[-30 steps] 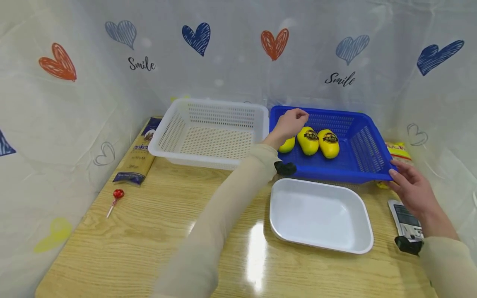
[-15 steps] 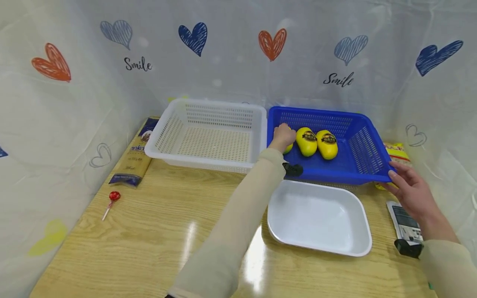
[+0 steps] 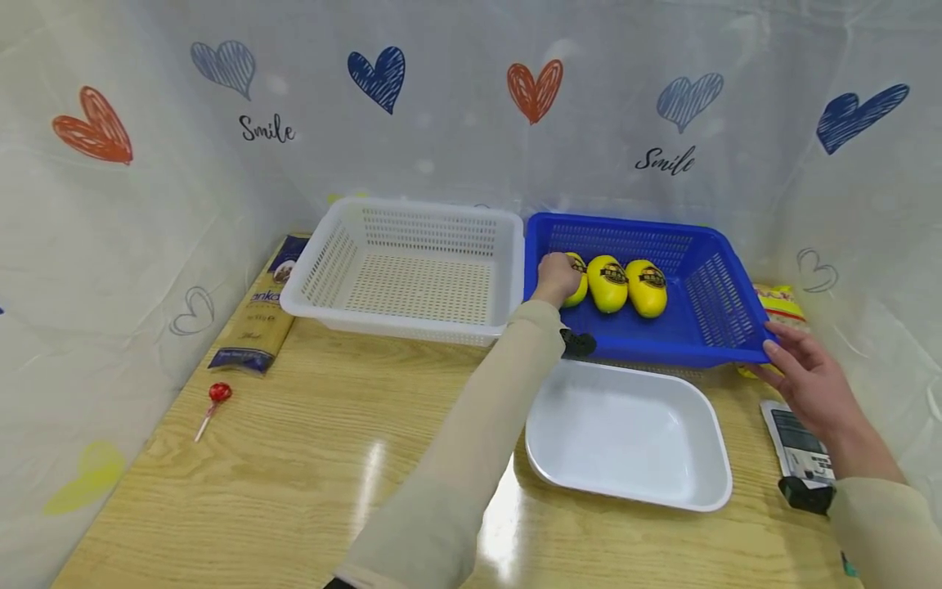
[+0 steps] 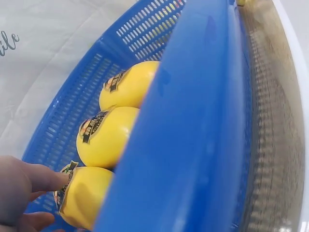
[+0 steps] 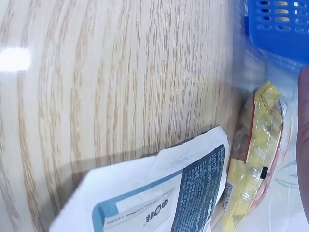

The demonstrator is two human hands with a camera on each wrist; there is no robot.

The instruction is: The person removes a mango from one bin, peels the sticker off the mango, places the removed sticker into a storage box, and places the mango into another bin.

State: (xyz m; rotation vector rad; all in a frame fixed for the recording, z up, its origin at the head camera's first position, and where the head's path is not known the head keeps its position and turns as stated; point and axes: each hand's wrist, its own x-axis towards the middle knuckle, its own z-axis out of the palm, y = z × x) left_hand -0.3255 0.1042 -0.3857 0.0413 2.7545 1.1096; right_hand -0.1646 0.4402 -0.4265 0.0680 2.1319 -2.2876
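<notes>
Left hand (image 3: 555, 278) grips leftmost yellow pack (image 4: 84, 195); right hand (image 3: 805, 380) holds blue basket (image 3: 724, 315) corner.

A staged recording corner, rather than a lived-in room, is being shown. A wooden desk (image 3: 294, 458) is being enclosed on three sides by a white curtain (image 3: 456, 123) printed with hearts and the word "Smile", so that nothing of the room behind is being seen. Sorting props are being laid out on the desk: a white basket (image 3: 405, 270), a blue basket (image 3: 724, 307) with yellow packets (image 3: 625, 285) inside, a white tray (image 3: 625, 433), a dark packet (image 3: 257, 315), a lollipop (image 3: 213, 397) and a snack bag (image 3: 783, 303). Whether it is being set up in a home or a lab cannot be told.
</notes>
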